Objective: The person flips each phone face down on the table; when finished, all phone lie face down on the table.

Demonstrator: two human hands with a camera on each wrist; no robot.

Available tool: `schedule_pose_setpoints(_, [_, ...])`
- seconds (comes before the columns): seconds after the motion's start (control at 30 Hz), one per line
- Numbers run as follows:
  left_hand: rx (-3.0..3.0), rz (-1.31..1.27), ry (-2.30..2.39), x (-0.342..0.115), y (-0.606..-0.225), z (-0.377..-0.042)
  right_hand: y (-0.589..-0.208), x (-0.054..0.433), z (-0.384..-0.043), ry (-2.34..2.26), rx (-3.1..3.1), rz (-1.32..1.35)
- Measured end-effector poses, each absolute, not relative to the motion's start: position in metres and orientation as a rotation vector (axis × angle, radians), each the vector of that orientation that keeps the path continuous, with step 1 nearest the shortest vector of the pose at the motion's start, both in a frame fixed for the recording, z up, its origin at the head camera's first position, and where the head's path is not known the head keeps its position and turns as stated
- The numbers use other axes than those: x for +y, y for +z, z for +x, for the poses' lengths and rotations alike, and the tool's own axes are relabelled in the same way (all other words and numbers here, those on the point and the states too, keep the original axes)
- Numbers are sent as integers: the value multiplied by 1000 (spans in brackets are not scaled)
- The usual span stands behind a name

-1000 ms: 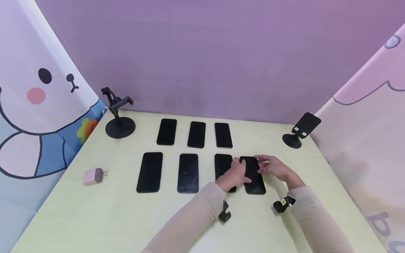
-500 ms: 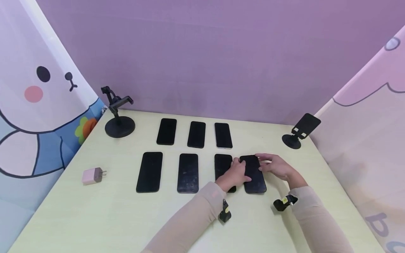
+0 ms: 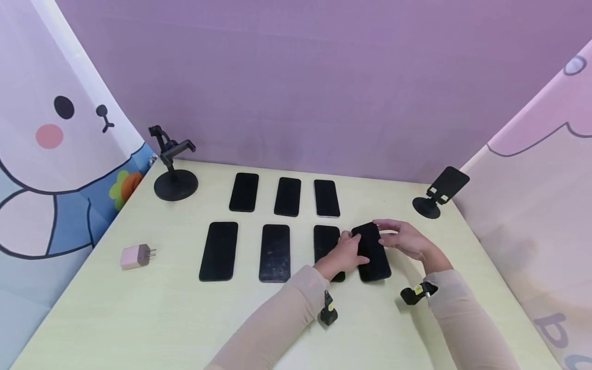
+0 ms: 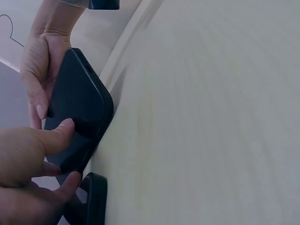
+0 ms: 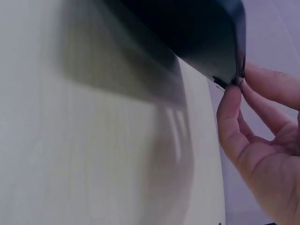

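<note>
Head view: phone in right hand; purple lettering on backdrop.

There are seven phones: three in the back row, four in the front row, making two rows. Two stands, one at each far corner. One charger. One left hand, one right hand, so two hands. Two sleeves, two wrist cameras, one of each per side. One table. Three wall panels: two printed, one plain.
</note>
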State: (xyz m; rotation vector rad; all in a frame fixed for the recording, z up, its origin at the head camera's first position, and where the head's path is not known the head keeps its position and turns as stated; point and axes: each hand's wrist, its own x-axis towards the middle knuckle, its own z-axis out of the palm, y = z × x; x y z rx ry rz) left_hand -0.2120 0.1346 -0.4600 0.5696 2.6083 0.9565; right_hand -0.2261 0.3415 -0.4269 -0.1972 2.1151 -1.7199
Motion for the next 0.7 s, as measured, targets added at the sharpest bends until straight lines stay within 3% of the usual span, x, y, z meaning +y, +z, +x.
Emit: schedule_pose_setpoints(0.7, [2250, 527, 1768, 142, -472, -214, -423, 336, -226, -1869, 2022, -276])
